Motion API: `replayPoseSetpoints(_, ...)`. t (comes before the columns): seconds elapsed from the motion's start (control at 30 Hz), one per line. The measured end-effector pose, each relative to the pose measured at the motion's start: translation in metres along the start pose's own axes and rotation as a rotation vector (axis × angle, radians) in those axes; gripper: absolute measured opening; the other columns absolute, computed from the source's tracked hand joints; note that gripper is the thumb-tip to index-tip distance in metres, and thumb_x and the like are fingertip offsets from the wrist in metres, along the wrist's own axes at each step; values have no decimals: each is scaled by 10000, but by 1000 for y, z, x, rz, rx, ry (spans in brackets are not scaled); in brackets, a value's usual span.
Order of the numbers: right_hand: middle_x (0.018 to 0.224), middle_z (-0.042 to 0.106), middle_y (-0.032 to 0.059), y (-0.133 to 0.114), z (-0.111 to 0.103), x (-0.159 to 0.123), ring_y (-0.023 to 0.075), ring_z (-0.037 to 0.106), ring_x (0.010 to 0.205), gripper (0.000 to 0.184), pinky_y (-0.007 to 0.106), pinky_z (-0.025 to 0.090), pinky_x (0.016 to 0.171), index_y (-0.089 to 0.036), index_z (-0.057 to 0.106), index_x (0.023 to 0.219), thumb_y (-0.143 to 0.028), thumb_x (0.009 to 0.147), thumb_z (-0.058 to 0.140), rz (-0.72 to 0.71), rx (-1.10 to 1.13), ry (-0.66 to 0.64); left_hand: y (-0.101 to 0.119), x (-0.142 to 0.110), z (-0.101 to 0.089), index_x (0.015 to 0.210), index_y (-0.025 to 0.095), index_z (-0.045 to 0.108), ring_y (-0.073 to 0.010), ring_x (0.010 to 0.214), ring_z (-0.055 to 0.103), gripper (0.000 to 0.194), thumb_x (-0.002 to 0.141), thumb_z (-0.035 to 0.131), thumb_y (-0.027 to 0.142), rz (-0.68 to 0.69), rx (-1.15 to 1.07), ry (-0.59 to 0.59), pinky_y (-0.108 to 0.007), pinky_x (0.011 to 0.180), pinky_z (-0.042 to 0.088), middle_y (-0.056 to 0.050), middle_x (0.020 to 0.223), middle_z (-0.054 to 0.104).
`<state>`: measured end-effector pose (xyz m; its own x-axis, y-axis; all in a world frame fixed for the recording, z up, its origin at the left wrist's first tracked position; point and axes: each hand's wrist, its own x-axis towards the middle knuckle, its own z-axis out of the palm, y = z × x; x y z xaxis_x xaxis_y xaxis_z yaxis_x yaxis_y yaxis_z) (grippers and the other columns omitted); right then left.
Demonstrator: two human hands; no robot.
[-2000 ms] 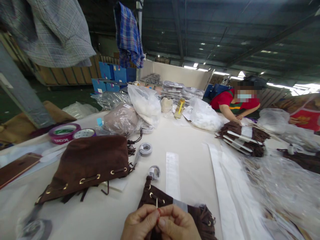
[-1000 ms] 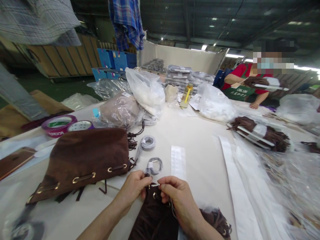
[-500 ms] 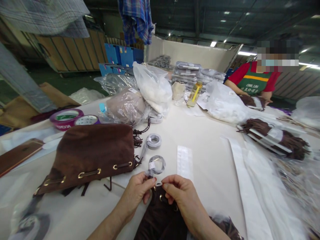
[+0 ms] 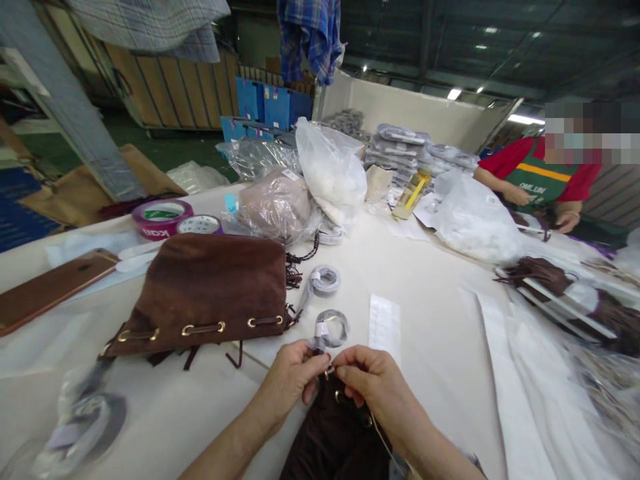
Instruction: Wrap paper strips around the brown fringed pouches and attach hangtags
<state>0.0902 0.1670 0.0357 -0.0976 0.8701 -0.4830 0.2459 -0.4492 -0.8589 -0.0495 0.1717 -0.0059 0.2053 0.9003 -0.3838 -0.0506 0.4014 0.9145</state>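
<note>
My left hand (image 4: 295, 370) is closed, pinching the top edge of a dark brown drawstring bag (image 4: 333, 433) with gold eyelets. The fingers of my right hand (image 4: 367, 377) pinch close beside it, around a small thing at the bag's edge that is mostly hidden. A thin pale string (image 4: 381, 432) hangs below my right hand. Just beyond my fingertips lies a coiled grey strap (image 4: 334, 328) in a white band. A second coiled strap (image 4: 325, 281) sits behind it. Another brown drawstring bag (image 4: 215, 287) lies at the left with a cord through its eyelets.
Purple tape rolls (image 4: 163, 219) and a brown phone (image 4: 60, 290) lie at left. Plastic-wrapped goods (image 4: 280, 200) and a bottle (image 4: 413, 195) stand at the back. White strips (image 4: 505, 373) and bundled brown straps (image 4: 565, 293) are at right. A co-worker (image 4: 543, 180) stands beyond.
The view has turned left, so everything sits further right. My hands keep pinching at the bag's edge, and the pale string now shows under my right hand. The co-worker's hands have moved apart.
</note>
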Motion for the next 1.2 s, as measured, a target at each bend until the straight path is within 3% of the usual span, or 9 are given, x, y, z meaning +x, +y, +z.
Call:
replayPoseSetpoints(0.3,487,419,-51,5,4,4,77,356,458,218,209,245,441,-155,617,689,-333,661,495,-59,-105,-40,-2,1,1,656,144,500,-44,321,329,330,641,578,464,15,-13,28,-178,341,206,65,455,444)
replayPoseSetpoints(0.43,478,402,-54,13,5,5,81,349,447,209,213,231,429,-162,637,713,-323,684,507,-70,-155,9,-2,1,3,650,150,502,-56,321,341,324,620,581,463,18,-17,29,-182,341,220,64,424,445)
replayPoseSetpoints(0.73,457,399,-57,10,6,7,77,333,433,174,219,213,432,-156,610,661,-302,628,520,33,-136,32,3,2,-1,593,171,475,-69,321,363,343,628,580,496,-17,32,12,-185,371,225,61,349,430)
replayPoseSetpoints(0.9,439,410,-57,9,7,8,80,342,427,206,220,219,437,-158,581,636,-348,580,525,91,-103,13,-2,-10,-10,707,169,503,-114,413,473,367,705,453,532,-39,82,-19,-209,426,315,17,475,532)
replayPoseSetpoints(1.1,440,413,-60,10,9,9,73,343,432,181,212,224,443,-164,555,598,-335,547,521,109,-74,23,-17,-28,-3,779,208,492,-161,654,530,93,763,491,299,244,437,199,-263,622,383,-1,704,559)
replayPoseSetpoints(1.2,432,411,-61,9,9,9,77,348,427,169,212,229,437,-163,565,612,-315,557,513,110,-87,31,-22,-26,0,742,215,505,-164,681,522,91,809,478,271,350,514,170,-259,638,368,-6,716,556)
